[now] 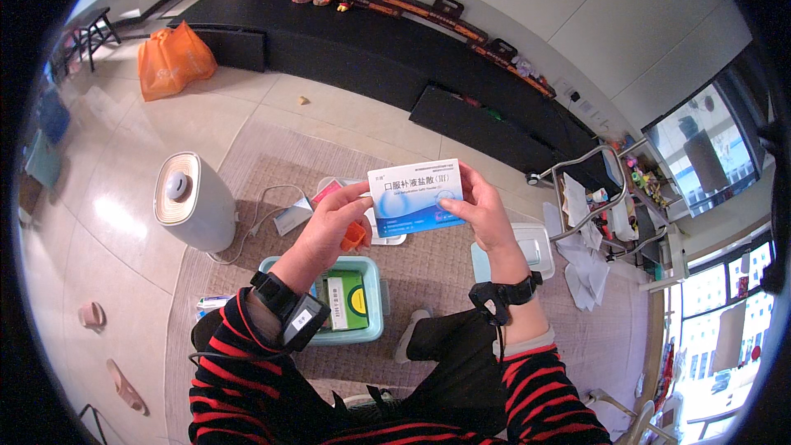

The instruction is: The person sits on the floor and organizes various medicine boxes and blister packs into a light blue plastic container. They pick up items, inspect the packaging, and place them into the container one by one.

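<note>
Both hands hold up a white and blue cardboard medicine box (pixel 417 198) bearing writing. My right hand (pixel 485 207) grips its right side, thumb on the front face. My left hand (pixel 330 222) has thumb and index finger at the left edge, and its lower fingers curl around a small orange plastic piece (pixel 353 236). Below the left hand stands a light-green plastic bin (pixel 373 315) with a green and white box (pixel 347 300) inside. Behind the held box lies a white tray (pixel 395 240), mostly covered. A small white and blue box (pixel 293 216) and a red box (pixel 327 190) lie beyond the left hand.
On the left stands a white humidifier (pixel 198 204), its cord on the rug. A white lid (pixel 536 247) lies right of my right wrist. Farther off are an orange bag (pixel 173 65), a long black cabinet (pixel 346 52) and a metal-framed cart (pixel 587 198) with papers. Pink slippers (pixel 126 389) lie at left.
</note>
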`<state>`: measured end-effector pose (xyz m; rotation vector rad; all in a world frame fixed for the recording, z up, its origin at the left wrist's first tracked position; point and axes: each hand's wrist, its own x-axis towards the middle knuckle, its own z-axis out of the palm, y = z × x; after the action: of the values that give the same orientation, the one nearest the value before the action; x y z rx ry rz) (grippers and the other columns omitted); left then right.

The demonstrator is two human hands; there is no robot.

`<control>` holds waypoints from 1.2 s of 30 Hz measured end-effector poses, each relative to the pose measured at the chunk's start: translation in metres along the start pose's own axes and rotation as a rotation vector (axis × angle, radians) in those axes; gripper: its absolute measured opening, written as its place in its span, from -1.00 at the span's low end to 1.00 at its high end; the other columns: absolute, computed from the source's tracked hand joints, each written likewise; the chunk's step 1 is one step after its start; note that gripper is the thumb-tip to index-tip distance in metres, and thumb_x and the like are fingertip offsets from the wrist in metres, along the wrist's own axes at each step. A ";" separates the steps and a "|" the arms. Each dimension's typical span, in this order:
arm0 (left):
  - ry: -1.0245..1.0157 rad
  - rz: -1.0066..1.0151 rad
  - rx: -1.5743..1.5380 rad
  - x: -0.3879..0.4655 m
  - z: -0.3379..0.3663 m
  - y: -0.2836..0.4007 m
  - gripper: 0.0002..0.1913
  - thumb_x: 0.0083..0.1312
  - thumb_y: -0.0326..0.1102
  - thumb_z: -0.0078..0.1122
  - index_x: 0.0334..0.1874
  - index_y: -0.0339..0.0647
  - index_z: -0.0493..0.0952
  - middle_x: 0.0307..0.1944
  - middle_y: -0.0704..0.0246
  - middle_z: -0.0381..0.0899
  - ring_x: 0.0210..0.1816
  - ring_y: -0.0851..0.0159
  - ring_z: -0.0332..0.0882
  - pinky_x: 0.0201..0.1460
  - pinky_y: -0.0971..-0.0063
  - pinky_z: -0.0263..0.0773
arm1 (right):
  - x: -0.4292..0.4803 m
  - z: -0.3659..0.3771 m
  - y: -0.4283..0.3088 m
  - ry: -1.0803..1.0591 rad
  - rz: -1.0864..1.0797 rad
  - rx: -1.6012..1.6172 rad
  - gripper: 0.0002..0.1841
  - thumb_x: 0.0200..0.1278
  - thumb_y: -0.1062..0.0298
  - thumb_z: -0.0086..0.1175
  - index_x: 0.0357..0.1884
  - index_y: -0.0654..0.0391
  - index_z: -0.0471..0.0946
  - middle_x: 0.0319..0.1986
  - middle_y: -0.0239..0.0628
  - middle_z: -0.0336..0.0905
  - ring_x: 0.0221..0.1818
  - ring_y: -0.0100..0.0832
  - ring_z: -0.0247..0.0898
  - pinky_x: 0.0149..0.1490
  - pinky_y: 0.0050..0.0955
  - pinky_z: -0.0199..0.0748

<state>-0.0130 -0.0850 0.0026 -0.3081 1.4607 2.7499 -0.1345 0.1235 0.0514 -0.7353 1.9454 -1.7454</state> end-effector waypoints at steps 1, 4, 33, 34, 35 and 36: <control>0.026 -0.010 0.007 0.000 0.001 0.000 -0.52 0.35 -0.27 -0.01 0.23 -0.46 0.25 -0.20 0.24 0.50 -0.53 0.43 0.48 -0.59 0.60 0.38 | 0.000 0.000 0.000 0.001 0.013 -0.002 -0.28 0.00 0.42 0.23 0.25 0.32 0.21 0.05 -0.16 0.41 0.10 -0.38 0.35 0.20 -0.41 0.27; -0.026 -0.020 -0.012 -0.001 0.001 0.002 -0.52 0.35 -0.28 -0.01 0.23 -0.46 0.25 -0.19 0.24 0.50 -0.54 0.43 0.48 -0.58 0.59 0.39 | 0.001 0.000 0.001 0.002 0.023 0.017 -0.29 -0.01 0.42 0.24 0.24 0.33 0.22 0.05 -0.16 0.42 0.10 -0.38 0.35 0.21 -0.40 0.27; -0.432 -0.325 -0.248 -0.020 0.041 -0.019 -0.40 0.27 -0.18 0.17 0.22 -0.43 0.18 -0.38 0.19 0.52 -0.57 0.39 0.50 -0.60 0.59 0.42 | 0.009 -0.021 0.026 -0.678 -0.173 0.721 -0.82 0.05 0.43 0.22 -0.29 -0.01 0.50 -0.06 -0.23 0.47 0.24 -0.05 0.22 0.24 -0.04 0.32; -0.412 -0.304 -0.223 -0.020 0.044 -0.021 -0.43 0.26 -0.22 0.18 0.19 -0.40 0.20 -0.39 0.21 0.51 -0.56 0.38 0.50 -0.60 0.59 0.42 | 0.009 -0.017 0.025 -0.613 -0.138 0.732 -0.84 0.08 0.43 0.18 -0.28 -0.02 0.50 -0.02 -0.23 0.46 0.22 -0.04 0.24 0.24 -0.04 0.32; -0.401 -0.282 -0.212 -0.020 0.046 -0.023 -0.47 0.26 -0.25 0.19 0.17 -0.38 0.23 -0.40 0.24 0.50 -0.55 0.37 0.51 -0.59 0.58 0.42 | 0.010 -0.014 0.024 -0.560 -0.095 0.729 -0.86 0.12 0.43 0.14 -0.26 -0.02 0.51 0.01 -0.22 0.45 0.21 -0.04 0.26 0.24 -0.04 0.31; -0.392 -0.256 -0.204 -0.019 0.046 -0.024 -0.50 0.25 -0.29 0.20 0.14 -0.35 0.25 -0.41 0.26 0.49 -0.53 0.37 0.52 -0.59 0.58 0.42 | 0.010 -0.012 0.022 -0.498 0.000 0.794 -0.74 0.19 0.43 0.04 -0.05 0.04 0.48 0.09 -0.16 0.41 0.18 -0.12 0.32 0.24 -0.12 0.33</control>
<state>0.0001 -0.0320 0.0116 0.0422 0.9769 2.5627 -0.1521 0.1280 0.0312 -0.7535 0.8213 -1.8846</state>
